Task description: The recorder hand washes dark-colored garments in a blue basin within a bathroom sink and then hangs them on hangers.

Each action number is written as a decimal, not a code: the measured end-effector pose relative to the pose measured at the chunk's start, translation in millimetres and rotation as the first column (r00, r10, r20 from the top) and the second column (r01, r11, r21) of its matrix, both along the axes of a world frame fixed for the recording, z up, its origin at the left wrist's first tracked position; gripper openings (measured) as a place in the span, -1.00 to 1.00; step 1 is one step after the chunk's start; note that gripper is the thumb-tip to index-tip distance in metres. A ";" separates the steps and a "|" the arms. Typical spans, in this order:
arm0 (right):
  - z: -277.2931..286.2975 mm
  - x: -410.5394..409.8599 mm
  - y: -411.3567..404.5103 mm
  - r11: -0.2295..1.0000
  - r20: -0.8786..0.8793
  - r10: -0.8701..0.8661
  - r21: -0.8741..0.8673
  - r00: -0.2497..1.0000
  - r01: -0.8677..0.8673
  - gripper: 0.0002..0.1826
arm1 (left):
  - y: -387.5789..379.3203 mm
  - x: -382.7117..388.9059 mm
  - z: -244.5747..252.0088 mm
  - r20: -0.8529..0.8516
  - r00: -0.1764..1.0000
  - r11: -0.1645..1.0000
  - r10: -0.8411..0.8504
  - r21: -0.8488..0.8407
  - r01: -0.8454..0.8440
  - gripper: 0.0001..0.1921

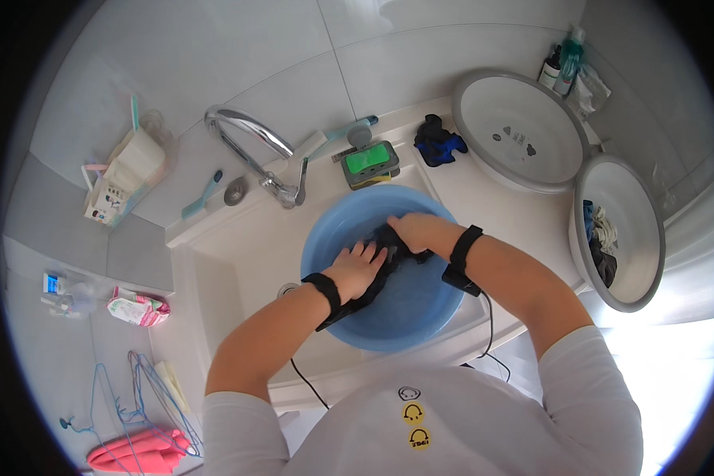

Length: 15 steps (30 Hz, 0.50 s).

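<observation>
A light blue basin (416,303) stands in the white sink (232,262), partly over its right rim, with what looks like water inside. Wet black cloth (394,253) lies in it, stretching toward the basin's lower left side. My left hand (357,271) rests on this cloth, palm down with fingers apart. Just to the right, my right hand (415,232) has its fingers curled around the cloth's upper end. Both wrists wear black straps, and the right one carries a small black box with a cable.
A chrome faucet (282,190) rises behind the basin. Green soap (368,159) sits in a grey dish beside a dark blue-and-black cloth (439,141). On the right are a large grey basin (511,119) and another basin (630,238) holding fabric. Hangers (137,410) hang at left.
</observation>
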State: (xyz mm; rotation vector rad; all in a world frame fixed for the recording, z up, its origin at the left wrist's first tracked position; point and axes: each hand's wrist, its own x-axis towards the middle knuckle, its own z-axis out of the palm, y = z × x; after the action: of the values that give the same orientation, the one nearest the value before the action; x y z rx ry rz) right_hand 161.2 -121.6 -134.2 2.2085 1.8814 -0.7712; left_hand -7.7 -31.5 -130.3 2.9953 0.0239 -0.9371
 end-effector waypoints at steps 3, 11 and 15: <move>13.4 -8.9 -0.6 0.988 0.110 -0.085 0.141 0.990 0.069 -0.62 | -3.1 -10.3 1.7 0.058 0.998 0.991 0.036 -0.129 -0.029 -0.27; -3.8 -20.7 -5.5 0.947 -0.167 0.186 -0.233 0.968 -0.222 -0.71 | -8.8 -28.8 -8.4 -0.250 0.968 0.974 0.022 -0.213 -0.077 -0.58; -24.5 -17.3 1.2 0.977 0.000 0.004 -0.215 1.000 -0.004 -0.72 | -0.8 -37.2 -19.9 -0.271 0.960 0.978 0.063 -0.175 -0.113 -0.59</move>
State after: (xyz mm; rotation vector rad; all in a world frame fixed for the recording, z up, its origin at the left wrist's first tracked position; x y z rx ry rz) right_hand 144.0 -120.4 -158.7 2.0718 1.7102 -0.9261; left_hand -44.8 -32.3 -150.2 2.6543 0.0646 -1.2446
